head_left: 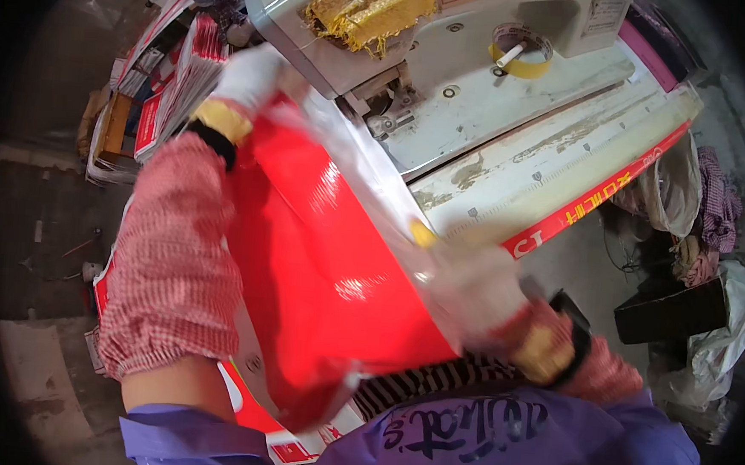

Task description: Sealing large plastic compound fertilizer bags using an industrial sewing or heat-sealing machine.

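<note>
A purple apron (pixel 496 445) fills the lower edge, and just above it a glossy red sheet (pixel 328 264) is held slanting between both gloved hands, in front of the sewing machine (pixel 451 58) on the tabletop (pixel 556 158). The left hand (pixel 250 76) is closed on the upper corner and the right hand (pixel 472 285) on the lower edge (both blurred). The sheet is judged light, limp and slippery, so it is best gripped at its edges.

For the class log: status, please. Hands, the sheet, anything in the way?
Left hand gripping red sheet at far end. Right hand gripping near edge. Sheet stretched beside machine. Nothing blocking.
</note>
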Available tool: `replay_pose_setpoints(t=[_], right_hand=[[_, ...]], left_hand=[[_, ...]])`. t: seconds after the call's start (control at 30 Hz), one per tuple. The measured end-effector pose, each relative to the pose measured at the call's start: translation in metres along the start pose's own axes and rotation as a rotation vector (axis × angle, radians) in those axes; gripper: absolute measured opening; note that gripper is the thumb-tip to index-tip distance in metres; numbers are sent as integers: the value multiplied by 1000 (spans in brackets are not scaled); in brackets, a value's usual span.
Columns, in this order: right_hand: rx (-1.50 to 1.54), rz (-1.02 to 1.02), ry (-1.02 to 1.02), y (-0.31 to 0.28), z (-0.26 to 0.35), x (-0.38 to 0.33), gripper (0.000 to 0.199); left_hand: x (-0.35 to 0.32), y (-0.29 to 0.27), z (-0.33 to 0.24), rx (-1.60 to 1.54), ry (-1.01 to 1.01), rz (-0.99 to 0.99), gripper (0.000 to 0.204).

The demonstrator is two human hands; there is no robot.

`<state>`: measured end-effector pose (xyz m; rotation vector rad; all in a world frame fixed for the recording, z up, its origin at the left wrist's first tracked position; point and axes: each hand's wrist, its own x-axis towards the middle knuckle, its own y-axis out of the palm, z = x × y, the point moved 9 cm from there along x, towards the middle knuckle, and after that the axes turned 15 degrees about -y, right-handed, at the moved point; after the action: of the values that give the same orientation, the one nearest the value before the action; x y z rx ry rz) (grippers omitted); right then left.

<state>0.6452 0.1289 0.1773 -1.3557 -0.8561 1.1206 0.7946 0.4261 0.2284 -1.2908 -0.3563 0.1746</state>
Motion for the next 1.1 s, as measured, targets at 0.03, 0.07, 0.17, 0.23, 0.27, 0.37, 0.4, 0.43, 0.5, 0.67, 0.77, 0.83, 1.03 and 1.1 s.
replay_pose_setpoints(t=[0.03,0.07,0.17,0.23,0.27,0.37,0.4,0.43,0.5,0.67,0.77,0.83,1.03,1.1], right_hand=[[145,-320,-105,-12,-2,10,32],[299,-647,-226,-18,-8,18,34],[1227,-1183,-853,-24,-40,24,33],[989,-886,-615,-29,-39,60,34],[885,-735,-522,-30,-32,80,34],[533,-295,-225,-35,-34,119,36],[410,-137,-92,-19,-55,128,36],[398,-174,-182,-11,-65,137,34],[528,-153,-281,-14,-76,137,35],[457,54,-188,4,-67,163,27],[294,-53,-362,-14,-54,166,26],[207,-80,-420,4,-70,169,27],[598,-202,-576,40,-70,201,39],[559,-214,-554,39,-68,201,41]], left_hand=[[17,-19,14,-12,-63,-36,28],[26,-43,28,-100,-79,-163,27],[43,-88,14,142,71,-207,27],[39,-115,-2,92,-51,-162,27],[19,-126,-9,114,-24,-162,24],[-36,-148,-36,433,48,-103,17],[-52,-153,-62,504,72,-146,15],[-72,-160,-90,610,160,-70,12],[-123,-202,-148,489,366,-314,13],[-199,-191,-249,57,719,235,50],[-242,-151,-254,141,810,753,51],[-240,-125,-241,213,772,1132,38],[-188,-146,-180,-367,-22,1197,19],[-211,-146,-160,-23,8,1331,27]])
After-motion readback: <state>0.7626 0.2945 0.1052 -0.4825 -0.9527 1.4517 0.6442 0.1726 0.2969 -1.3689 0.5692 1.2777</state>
